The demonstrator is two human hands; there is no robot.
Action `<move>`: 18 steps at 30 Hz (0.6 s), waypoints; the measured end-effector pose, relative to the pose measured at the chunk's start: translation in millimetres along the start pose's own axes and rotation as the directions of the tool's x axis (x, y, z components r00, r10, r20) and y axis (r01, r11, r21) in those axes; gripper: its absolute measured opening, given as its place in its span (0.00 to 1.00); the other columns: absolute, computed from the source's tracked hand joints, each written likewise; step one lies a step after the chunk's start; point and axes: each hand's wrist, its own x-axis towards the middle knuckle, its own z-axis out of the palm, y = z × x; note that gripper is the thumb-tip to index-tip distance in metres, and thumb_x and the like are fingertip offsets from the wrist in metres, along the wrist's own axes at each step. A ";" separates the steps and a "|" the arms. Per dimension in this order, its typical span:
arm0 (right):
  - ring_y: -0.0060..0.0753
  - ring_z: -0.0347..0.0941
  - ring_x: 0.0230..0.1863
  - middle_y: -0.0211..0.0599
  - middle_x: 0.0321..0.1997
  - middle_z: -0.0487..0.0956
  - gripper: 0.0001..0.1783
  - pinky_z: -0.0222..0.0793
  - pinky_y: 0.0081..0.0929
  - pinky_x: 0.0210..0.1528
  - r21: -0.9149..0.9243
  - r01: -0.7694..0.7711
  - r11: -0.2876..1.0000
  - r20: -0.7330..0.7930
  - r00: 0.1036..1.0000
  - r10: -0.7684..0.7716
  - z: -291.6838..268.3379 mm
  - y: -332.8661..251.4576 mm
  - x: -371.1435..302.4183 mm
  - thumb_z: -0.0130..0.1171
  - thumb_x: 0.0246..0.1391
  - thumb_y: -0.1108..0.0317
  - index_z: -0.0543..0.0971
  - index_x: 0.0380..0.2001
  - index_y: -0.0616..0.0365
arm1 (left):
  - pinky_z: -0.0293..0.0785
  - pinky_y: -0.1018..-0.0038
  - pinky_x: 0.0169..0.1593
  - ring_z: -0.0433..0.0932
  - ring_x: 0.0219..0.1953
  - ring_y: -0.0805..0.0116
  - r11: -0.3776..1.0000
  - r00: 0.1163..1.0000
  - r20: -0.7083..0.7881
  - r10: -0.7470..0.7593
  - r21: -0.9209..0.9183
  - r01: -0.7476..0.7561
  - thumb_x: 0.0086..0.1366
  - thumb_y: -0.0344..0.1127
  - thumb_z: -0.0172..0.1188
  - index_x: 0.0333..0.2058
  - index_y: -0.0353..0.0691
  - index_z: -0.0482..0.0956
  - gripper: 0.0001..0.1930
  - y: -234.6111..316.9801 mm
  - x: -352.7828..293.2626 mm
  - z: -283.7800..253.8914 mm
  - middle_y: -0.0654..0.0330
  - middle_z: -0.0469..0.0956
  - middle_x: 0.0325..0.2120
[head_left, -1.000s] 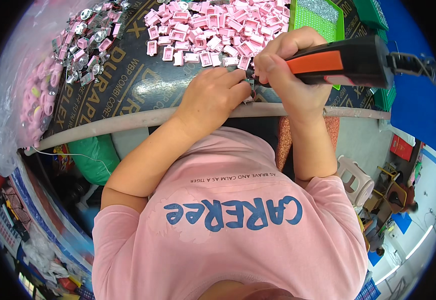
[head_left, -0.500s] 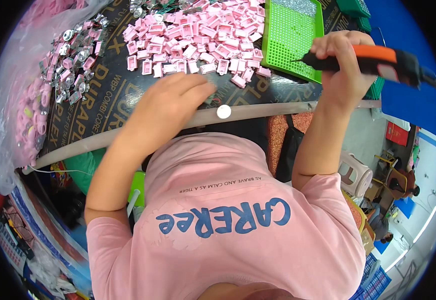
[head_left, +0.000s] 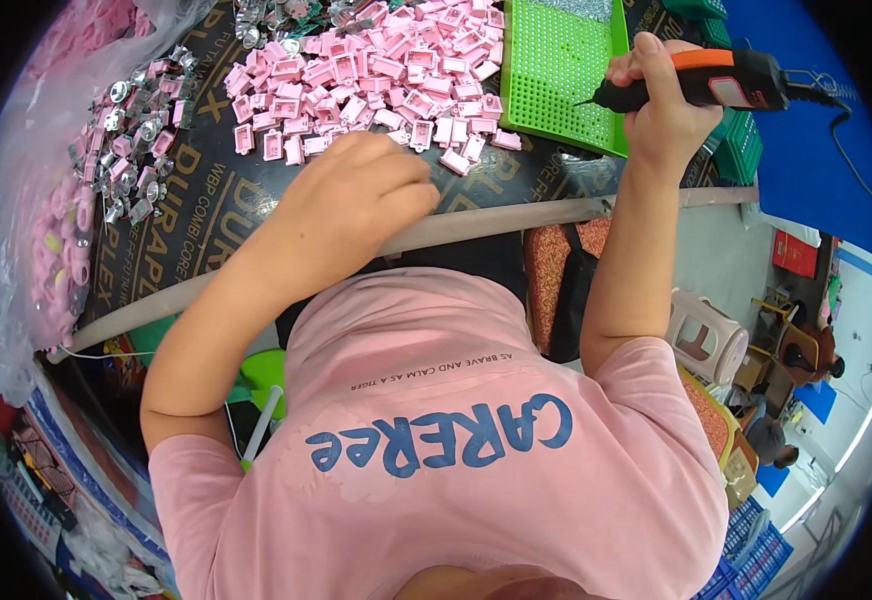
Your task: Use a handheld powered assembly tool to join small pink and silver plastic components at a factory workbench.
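My right hand is closed round a black and orange electric screwdriver, its thin bit pointing left over the bright green perforated tray. A cord trails from the tool's back end. Low over the dark tabletop, close to its front edge, my left hand has its fingers curled inward. Whatever those fingers pinch is hidden beneath them. Just beyond that hand spreads a large pile of small pink plastic housings. Small silver pieces lie at the tray's far end.
Pink and silver assemblies are heaped at the left, beside a clear plastic bag and pink parts. Dark green trays stand right of the bright green one. A pale strip runs along the table's front edge. Other people sit at far right.
The screwdriver in my right hand has moved slightly left and farther up in view. My left hand's fingers have curled in more. The whole scene has shifted a little left.
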 end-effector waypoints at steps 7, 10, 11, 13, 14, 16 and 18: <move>0.34 0.77 0.23 0.40 0.24 0.80 0.05 0.79 0.37 0.33 0.027 0.035 0.999 -0.004 0.999 -0.035 -0.1 1.5 -0.1 0.68 0.59 0.80 0.80 0.33 0.63 | 0.71 0.54 0.59 0.79 0.52 0.52 0.969 0.959 -0.153 -0.238 0.035 0.246 0.50 0.30 0.78 0.42 0.40 0.83 0.20 21.8 -13.1 13.4 0.60 0.83 0.46; 0.36 0.77 0.23 0.41 0.24 0.79 0.04 0.80 0.39 0.34 0.028 0.037 0.999 0.018 0.999 -0.037 -3.9 1.4 0.1 0.67 0.60 0.80 0.80 0.34 0.64 | 0.70 0.55 0.59 0.78 0.52 0.54 0.963 0.942 -0.232 -0.244 0.061 0.264 0.50 0.29 0.77 0.42 0.42 0.84 0.19 19.5 -20.3 26.9 0.62 0.84 0.45; 0.36 0.77 0.23 0.41 0.24 0.79 0.04 0.80 0.39 0.34 0.031 0.035 0.999 0.020 0.999 -0.036 -6.0 -0.1 0.8 0.67 0.60 0.80 0.80 0.34 0.64 | 0.69 0.56 0.59 0.78 0.53 0.54 0.959 0.935 -0.250 -0.252 0.063 0.276 0.50 0.30 0.77 0.42 0.42 0.84 0.19 20.2 -20.6 29.3 0.62 0.84 0.45; 0.38 0.77 0.24 0.41 0.25 0.79 0.03 0.79 0.42 0.36 -0.092 0.055 0.994 0.062 0.997 -0.050 -1.7 -9.1 3.1 0.65 0.61 0.80 0.80 0.34 0.64 | 0.68 0.57 0.59 0.78 0.53 0.55 0.953 0.925 -0.269 -0.269 0.068 0.296 0.50 0.30 0.77 0.41 0.43 0.84 0.18 21.8 -20.5 33.2 0.62 0.84 0.45; 0.33 0.79 0.22 0.39 0.22 0.82 0.06 0.78 0.30 0.32 0.090 0.031 0.995 -0.030 0.999 -0.028 2.1 -12.5 0.6 0.70 0.58 0.79 0.81 0.31 0.65 | 0.67 0.56 0.59 0.77 0.53 0.55 0.952 0.920 -0.282 -0.271 0.065 0.300 0.51 0.30 0.76 0.41 0.44 0.84 0.17 22.5 -20.4 34.6 0.63 0.84 0.44; 0.37 0.77 0.23 0.40 0.23 0.78 0.03 0.79 0.39 0.34 0.184 0.011 0.983 0.049 0.999 -0.021 -0.8 -24.7 4.7 0.65 0.61 0.79 0.80 0.33 0.64 | 0.66 0.56 0.59 0.77 0.53 0.56 0.944 0.910 -0.297 -0.290 0.067 0.323 0.52 0.31 0.75 0.41 0.44 0.84 0.16 25.8 -21.7 36.6 0.64 0.83 0.44; 0.36 0.74 0.26 0.38 0.26 0.76 0.04 0.76 0.44 0.37 0.276 -0.063 0.959 0.186 0.983 0.011 -1.4 -38.5 3.0 0.60 0.65 0.74 0.79 0.34 0.61 | 0.65 0.57 0.59 0.77 0.53 0.57 0.955 0.900 -0.337 -0.278 0.007 0.297 0.52 0.31 0.75 0.41 0.45 0.85 0.16 26.6 -21.1 37.2 0.64 0.83 0.44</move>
